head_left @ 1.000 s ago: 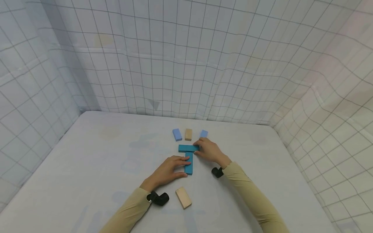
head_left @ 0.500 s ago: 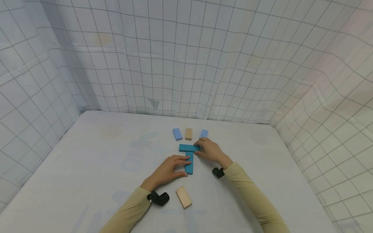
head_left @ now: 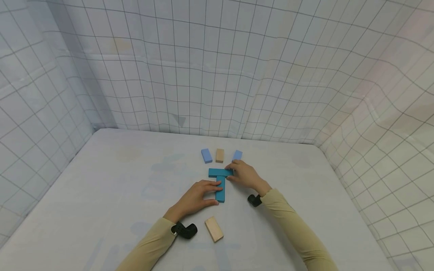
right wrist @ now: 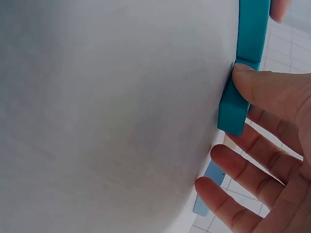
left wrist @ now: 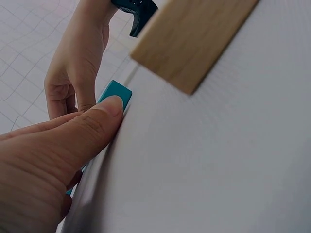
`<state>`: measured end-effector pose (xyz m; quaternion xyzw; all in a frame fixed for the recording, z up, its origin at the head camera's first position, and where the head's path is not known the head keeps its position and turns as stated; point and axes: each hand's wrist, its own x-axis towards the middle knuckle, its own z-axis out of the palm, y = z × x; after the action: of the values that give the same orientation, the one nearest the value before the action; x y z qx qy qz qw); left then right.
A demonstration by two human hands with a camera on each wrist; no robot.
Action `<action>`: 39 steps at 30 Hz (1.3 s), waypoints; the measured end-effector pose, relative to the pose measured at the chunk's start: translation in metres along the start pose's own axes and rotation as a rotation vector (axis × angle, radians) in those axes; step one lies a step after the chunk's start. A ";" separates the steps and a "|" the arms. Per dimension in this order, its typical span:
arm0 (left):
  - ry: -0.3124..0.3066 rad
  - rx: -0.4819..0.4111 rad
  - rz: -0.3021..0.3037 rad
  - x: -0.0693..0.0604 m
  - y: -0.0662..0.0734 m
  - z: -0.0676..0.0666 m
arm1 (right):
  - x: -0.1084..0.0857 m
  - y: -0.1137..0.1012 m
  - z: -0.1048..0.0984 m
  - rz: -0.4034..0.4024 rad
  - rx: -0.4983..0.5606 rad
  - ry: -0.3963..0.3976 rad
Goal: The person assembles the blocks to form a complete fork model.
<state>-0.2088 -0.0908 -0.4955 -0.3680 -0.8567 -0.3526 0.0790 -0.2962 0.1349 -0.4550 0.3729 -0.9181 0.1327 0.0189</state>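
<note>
Two teal blocks lie in a T on the white table, the crosswise block (head_left: 216,172) at the far end of the lengthwise block (head_left: 220,195); they touch. My left hand (head_left: 196,197) holds the lengthwise one, its thumb at the near end and fingertips over the top. In the left wrist view that thumb (left wrist: 114,105) presses the block's end. At the right end of the crosswise block my right hand (head_left: 245,175) pinches it; in the right wrist view the thumb (right wrist: 245,82) lies on its near side, while the other fingers are spread past its end.
Beyond the T stand a blue block (head_left: 206,156), a wooden block (head_left: 219,155) and a second blue block (head_left: 237,155), partly behind the right hand. Nearer lies another wooden block (head_left: 214,229), by the left wrist. Gridded white curtains (head_left: 203,75) enclose the table (head_left: 118,180).
The crosswise and lengthwise blocks have shifted very slightly to the right with both hands on them. Otherwise the hands and the other blocks look the same.
</note>
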 end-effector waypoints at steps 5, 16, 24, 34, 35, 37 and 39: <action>-0.001 0.020 -0.011 0.001 0.000 0.001 | 0.000 0.000 0.001 -0.005 0.004 0.000; -0.012 0.024 -0.019 0.005 0.000 -0.002 | 0.003 0.002 -0.004 -0.018 0.025 0.002; -0.026 -0.045 -0.100 0.007 0.003 -0.002 | 0.005 0.004 -0.003 -0.020 0.029 -0.025; 0.032 -0.023 -0.139 0.014 -0.003 0.002 | 0.008 0.004 -0.005 -0.021 0.060 -0.052; 0.031 -0.020 -0.139 0.014 -0.004 0.002 | 0.008 0.004 -0.005 -0.018 0.058 -0.053; 0.032 -0.030 -0.138 0.015 -0.005 0.002 | 0.009 0.004 -0.005 -0.013 0.058 -0.054; 0.042 -0.046 -0.132 0.014 -0.007 0.003 | 0.010 0.004 -0.006 -0.011 0.065 -0.059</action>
<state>-0.2237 -0.0845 -0.4957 -0.3050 -0.8688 -0.3845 0.0652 -0.3066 0.1327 -0.4494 0.3820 -0.9115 0.1514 -0.0194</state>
